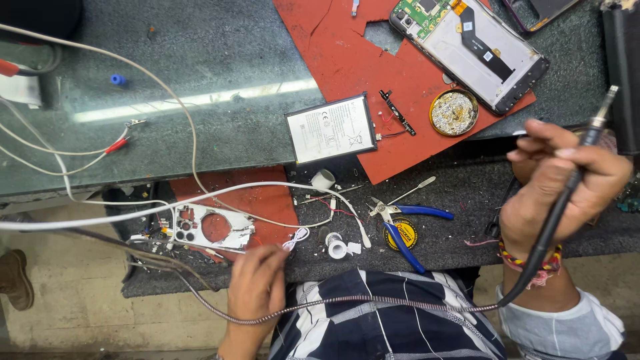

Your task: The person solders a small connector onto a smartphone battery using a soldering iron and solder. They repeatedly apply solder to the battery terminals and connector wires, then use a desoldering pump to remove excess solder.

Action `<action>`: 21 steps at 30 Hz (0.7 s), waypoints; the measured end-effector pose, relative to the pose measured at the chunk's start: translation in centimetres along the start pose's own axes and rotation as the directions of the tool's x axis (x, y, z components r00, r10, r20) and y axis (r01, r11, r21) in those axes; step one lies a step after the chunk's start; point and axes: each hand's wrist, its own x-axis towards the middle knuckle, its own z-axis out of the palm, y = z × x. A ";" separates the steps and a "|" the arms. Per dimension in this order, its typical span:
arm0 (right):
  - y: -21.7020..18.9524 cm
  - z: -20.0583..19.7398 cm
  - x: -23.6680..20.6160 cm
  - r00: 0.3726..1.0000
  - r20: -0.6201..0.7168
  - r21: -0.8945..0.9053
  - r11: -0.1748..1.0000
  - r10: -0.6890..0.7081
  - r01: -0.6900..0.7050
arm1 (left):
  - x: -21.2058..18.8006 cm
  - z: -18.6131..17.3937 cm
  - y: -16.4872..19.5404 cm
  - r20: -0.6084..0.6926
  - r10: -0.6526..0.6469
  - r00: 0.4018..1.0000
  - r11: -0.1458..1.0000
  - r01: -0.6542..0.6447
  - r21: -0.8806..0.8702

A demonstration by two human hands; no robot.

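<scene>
Brass tin of silvery solder scraps

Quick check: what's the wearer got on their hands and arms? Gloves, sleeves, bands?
No gloves: both hands are bare. The right hand has a braided red, yellow and dark thread wristband and, below it, a rolled light grey-blue sleeve cuff. The left hand shows no band or sleeve in view.

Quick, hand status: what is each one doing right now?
Left hand: closed, pinching the braided cable.
Right hand: closed around the soldering iron, tip pointing up.
</scene>
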 end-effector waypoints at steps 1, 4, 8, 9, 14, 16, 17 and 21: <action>0.1 0.3 0.1 1.000 0.008 0.020 1.000 0.011 -0.011 | -0.8 -0.1 0.1 0.031 0.014 0.999 1.000 -0.014 -0.002; -0.2 1.2 0.7 0.995 0.095 0.002 1.000 0.006 -0.007 | -2.3 -1.2 0.3 0.159 0.049 0.986 0.997 -0.039 -0.069; -2.5 2.6 2.0 0.976 0.216 -0.295 0.952 -0.019 0.084 | -1.2 -4.6 -0.1 0.518 0.074 0.852 0.964 0.072 -0.256; -3.2 3.1 2.3 0.974 0.225 -0.356 0.930 -0.010 0.092 | -0.5 -5.5 0.0 0.605 0.048 0.795 0.950 0.151 -0.274; -5.5 5.6 4.0 0.956 0.292 -0.582 0.789 -0.020 0.194 | 4.5 -7.4 2.8 0.527 0.108 0.843 0.906 0.136 -0.402; -5.7 6.1 4.5 0.943 0.328 -0.632 0.730 -0.052 0.260 | 6.7 -6.3 4.6 0.442 0.176 0.880 0.890 0.049 -0.453; -5.7 6.3 4.6 0.940 0.337 -0.634 0.723 -0.062 0.275 | 7.7 -5.6 5.6 0.399 0.210 0.893 0.879 0.006 -0.476; -5.4 6.7 4.5 0.934 0.352 -0.559 0.786 -0.062 0.263 | 10.2 -2.2 8.9 0.220 0.295 0.930 0.751 -0.082 -0.655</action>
